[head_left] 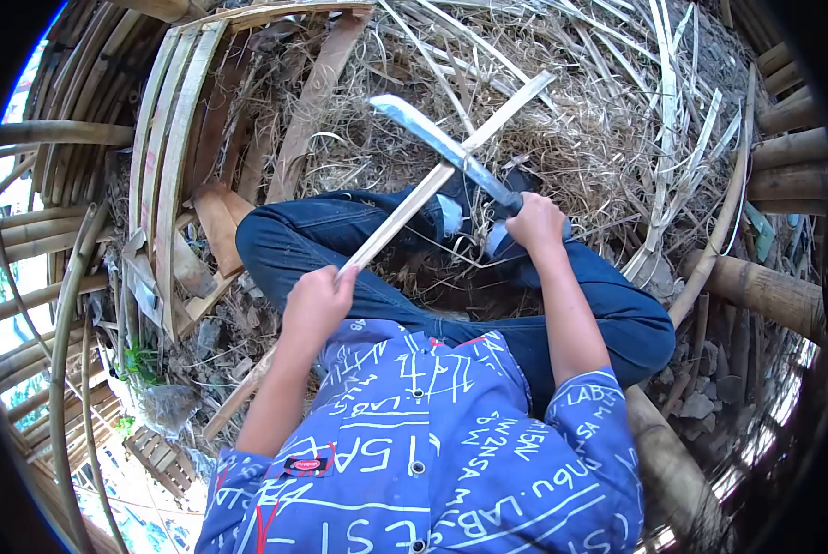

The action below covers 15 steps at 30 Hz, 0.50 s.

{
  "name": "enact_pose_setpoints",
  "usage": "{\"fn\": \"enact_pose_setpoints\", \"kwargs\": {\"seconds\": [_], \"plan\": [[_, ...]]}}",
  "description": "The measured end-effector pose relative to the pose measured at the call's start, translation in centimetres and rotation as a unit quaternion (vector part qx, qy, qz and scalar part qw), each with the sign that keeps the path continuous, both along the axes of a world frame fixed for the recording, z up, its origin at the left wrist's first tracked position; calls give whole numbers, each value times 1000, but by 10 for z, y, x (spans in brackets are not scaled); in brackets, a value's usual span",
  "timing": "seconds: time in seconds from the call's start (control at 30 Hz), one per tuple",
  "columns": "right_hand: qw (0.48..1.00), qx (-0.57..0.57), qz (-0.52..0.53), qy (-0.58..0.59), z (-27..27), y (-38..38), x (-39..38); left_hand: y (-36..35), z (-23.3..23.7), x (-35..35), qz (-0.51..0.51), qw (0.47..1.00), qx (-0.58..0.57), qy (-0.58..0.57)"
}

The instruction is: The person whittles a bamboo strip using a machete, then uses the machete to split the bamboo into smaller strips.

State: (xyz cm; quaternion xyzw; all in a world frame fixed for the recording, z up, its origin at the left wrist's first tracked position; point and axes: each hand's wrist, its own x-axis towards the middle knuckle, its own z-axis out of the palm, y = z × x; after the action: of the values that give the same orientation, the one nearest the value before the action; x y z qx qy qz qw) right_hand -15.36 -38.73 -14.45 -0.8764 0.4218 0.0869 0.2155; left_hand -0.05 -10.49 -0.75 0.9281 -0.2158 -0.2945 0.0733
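My left hand [320, 300] is closed around a long pale strip of split bamboo [397, 220]. The strip slants across my crossed legs, its far end up over the shavings and its near end passing beneath my left forearm. In my right hand [536, 222] is the handle of a machete [437, 140]; the fingers are wrapped round it. Its long grey blade points away to the upper left and crosses the strip, overlapping it beyond my shins. The grip is mostly hidden by my fingers.
Curly shavings [368, 129] cover the ground ahead. Pale slats [160, 166] stand at the left, and thin split strips [668, 120] lie at the right. Bamboo poles [769, 291] edge the space on both sides. A crumpled clear plastic piece [169, 406] lies at lower left.
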Motion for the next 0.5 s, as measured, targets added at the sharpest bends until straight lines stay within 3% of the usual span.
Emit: {"fn": "enact_pose_setpoints", "kwargs": {"seconds": [0.1,0.23,0.37,0.5], "plan": [[998,-40,37,-10,12,11,8,-6,3,8,21,1000,4,5],[993,22,111,-22,38,46,11,-6,1,16,47,998,-19,-44],[993,34,110,-34,30,58,11,12,-17,19,48,997,-35,-40],[998,-49,18,26,2,19,3,11,-9,19,73,997,-13,31]]}}
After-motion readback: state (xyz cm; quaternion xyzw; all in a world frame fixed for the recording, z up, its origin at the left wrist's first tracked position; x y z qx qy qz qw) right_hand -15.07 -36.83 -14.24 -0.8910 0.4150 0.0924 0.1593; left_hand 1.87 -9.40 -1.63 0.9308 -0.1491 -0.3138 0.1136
